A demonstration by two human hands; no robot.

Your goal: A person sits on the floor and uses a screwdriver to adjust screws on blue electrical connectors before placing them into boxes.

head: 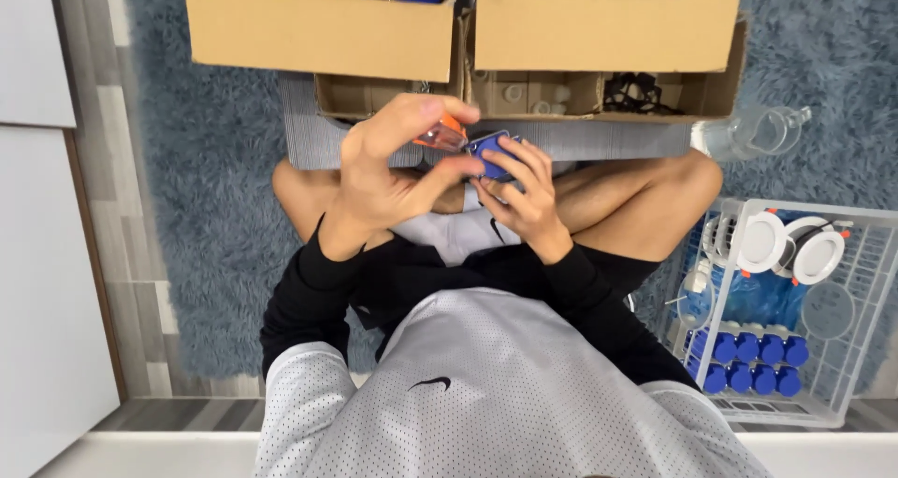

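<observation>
Frame centre, above the lap: left hand [388, 174] pinches an orange-tipped clear tool [441, 135], right hand [519, 193] grips a small blue part [493, 152], held close together, probably for joining; cardboard boxes [323, 34] sit in front.

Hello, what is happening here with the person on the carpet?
A person sits cross-legged on a shaggy blue-grey rug. The left hand holds a small tool with an orange and clear handle against a small blue plastic part held in the right hand. Open cardboard boxes stand in front. A white wire basket with blue caps and round white fittings sits at the person's right.
</observation>
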